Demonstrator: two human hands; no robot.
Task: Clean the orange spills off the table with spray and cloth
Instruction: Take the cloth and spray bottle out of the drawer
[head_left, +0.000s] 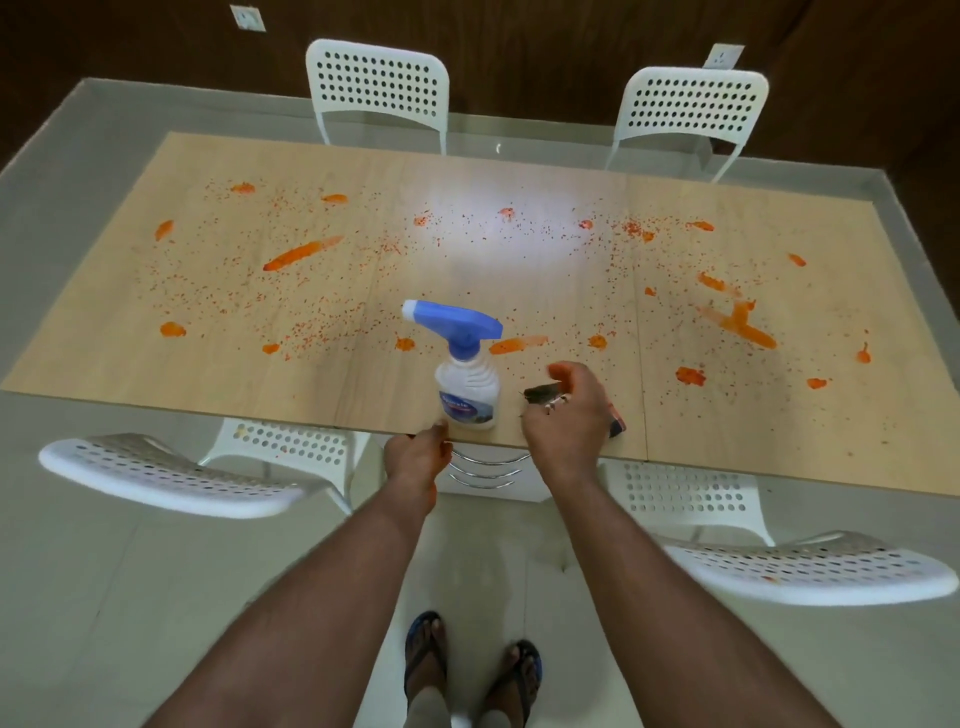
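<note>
Spills (304, 253): orange smears + fine specks scattered over most of bench (218, 384), left to right; biggest streaks at far left-centre and right side. One smear lies just beyond the bottle (469, 379), right of its neck.

Bottle: white body, blue trigger head, upright near bench's near edge, centre. Nozzle points left. Blue label faces camera; text too blurred to read.

Left hand (415, 457): at bench's near edge, just left of bottle base. Fingers curl over/under the edge; thumb tip close to bottle, contact w/ bottle can't be told. Holds nothing that shows.

Right hand (569, 415): over bench just right of bottle, fingers curled round cloth (540, 392), dark, bunched. Dark-reddish bit of it shows at hand's right side by bench edge. Hand apart from bottle.

Chairs: white perforated, two at far side (377, 83), two near side (166, 470), tucked partly under. Feet in blue sandals (423, 654) on pale tile floor.
</note>
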